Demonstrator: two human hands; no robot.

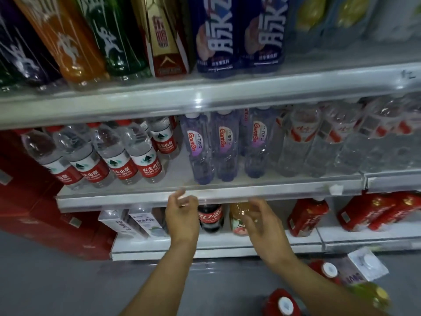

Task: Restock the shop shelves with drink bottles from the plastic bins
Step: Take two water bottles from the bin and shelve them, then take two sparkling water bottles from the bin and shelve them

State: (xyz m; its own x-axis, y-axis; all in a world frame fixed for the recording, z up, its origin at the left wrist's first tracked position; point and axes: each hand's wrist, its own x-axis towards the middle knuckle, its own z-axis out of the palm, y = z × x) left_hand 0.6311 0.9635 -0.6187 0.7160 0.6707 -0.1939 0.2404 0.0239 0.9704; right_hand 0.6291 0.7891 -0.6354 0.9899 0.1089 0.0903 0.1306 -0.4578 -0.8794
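spare bottles (pixel 284 304): lower right corner of the frame, closest to me. Red-labelled ones with white caps, a yellow-green bottle (pixel 373 295) and a white carton (pixel 366 263), all bunched together. Can't make out what they're sitting in.
arms: both bare, coming up from the bottom middle and angled toward the lowest shelf.
left hand (pixel 182 215): holding nothing, fingers loosely curled, with the fingertips up at the front lip of the middle shelf (pixel 262 190).
right hand (pixel 259 222): back of the hand faces me, with the fingers right up against the juice bottle (pixel 237 221). It's blurry, so I honestly can't tell if I'm gripping it or just touching it.
juice bottle: upright on the bottom shelf (pixel 227 245), about centre frame, with its right side hidden behind my right hand.
cola bottle (pixel 210 217): upright just left of the juice bottle, between my two hands. My left hand covers its left edge.
rest of bottom shelf: white cartons (pixel 136 222) to the left, red packs (pixel 307 217) to the right.
middle shelf: red-label water bottles (pixel 114 156) at left, purple bottles (pixel 214 147) in the middle, clear bottles (pixel 303 142) to the right.
top of frame: big blue bottles (pixel 239 35), plus orange, green and purple ones further left.
left edge: stacked red boxes (pixel 34 201).
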